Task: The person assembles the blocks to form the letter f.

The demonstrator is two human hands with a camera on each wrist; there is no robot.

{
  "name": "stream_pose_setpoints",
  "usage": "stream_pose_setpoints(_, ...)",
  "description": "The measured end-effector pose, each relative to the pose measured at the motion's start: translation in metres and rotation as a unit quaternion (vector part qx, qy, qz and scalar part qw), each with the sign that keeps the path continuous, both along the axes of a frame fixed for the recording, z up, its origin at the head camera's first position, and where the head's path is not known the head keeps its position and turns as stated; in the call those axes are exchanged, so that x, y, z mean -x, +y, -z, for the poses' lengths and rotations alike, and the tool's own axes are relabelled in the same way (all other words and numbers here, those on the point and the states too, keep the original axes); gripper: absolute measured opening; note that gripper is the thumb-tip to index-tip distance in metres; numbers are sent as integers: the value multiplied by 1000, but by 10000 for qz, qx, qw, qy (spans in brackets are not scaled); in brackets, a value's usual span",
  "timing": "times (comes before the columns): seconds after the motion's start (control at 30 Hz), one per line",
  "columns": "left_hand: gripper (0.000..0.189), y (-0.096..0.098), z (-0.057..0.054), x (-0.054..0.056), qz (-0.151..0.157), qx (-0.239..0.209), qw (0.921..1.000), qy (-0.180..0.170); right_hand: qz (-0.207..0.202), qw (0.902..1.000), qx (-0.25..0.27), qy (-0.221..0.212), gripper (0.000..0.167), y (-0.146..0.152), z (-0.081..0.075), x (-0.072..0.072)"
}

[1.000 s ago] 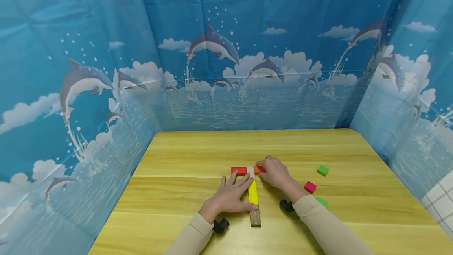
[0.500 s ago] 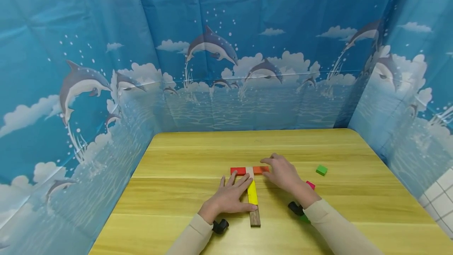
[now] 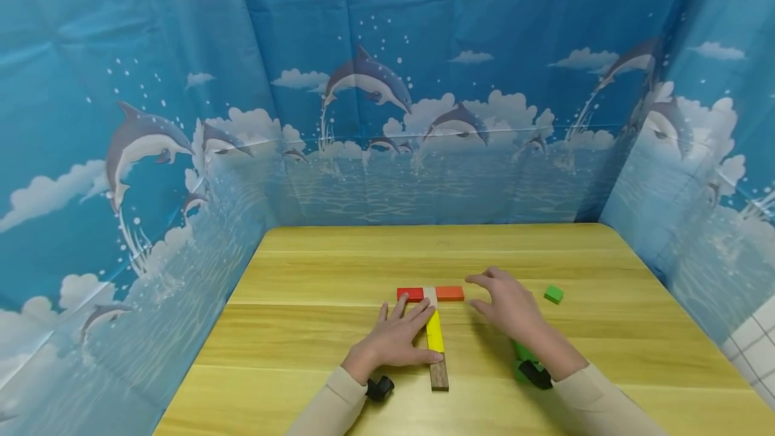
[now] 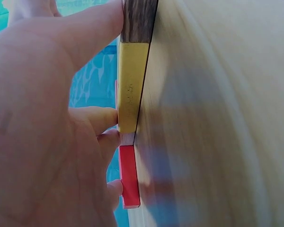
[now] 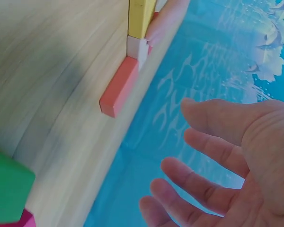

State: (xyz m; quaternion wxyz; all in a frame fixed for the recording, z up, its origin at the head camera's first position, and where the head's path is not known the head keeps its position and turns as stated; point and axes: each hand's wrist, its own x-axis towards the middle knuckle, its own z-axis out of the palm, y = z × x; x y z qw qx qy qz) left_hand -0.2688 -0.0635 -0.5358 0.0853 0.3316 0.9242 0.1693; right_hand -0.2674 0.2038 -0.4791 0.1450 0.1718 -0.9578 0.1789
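Note:
Flat wooden blocks form a T on the table: a red block (image 3: 410,293), a pale block (image 3: 430,297) and an orange block (image 3: 450,293) make the crossbar, with a yellow block (image 3: 434,336) and a dark brown block (image 3: 438,377) as the stem. My left hand (image 3: 395,340) rests spread over the T, fingertips at the red and pale blocks and the thumb by the yellow-brown joint. To the right of the orange block hovers my right hand (image 3: 511,305), holding nothing, its fingers loosely bent in the right wrist view.
A green block (image 3: 554,294) lies right of my right hand. More green (image 3: 522,352) shows partly hidden beside my right wrist. The right wrist view also has a magenta block (image 5: 23,220) behind a green one. A dolphin-print curtain (image 3: 387,180) hangs behind the table (image 3: 315,355).
My right hand has let go of the orange block and moved right, away from it. My right forearm now covers the magenta block in the head view. The left hand has stayed put.

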Motion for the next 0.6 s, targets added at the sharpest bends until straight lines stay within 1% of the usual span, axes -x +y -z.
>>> stream_pose_setpoints(0.17,94,0,0,0,30,-104,9999,-56,14,9999,22,163,45,12,-5,-11)
stream_pose_setpoints(0.33,94,-1,-1,1,81,-119,9999,-12,74,9998,121,153,44,27,-8,-22)
stream_pose_setpoints(0.43,94,-1,-2,2,95,-160,9998,-18,134,9996,254,16,44,35,-9,-28)
stream_pose_setpoints(0.6,94,0,-2,2,85,-194,9997,-80,287,9979,371,-453,43,49,-4,-32)
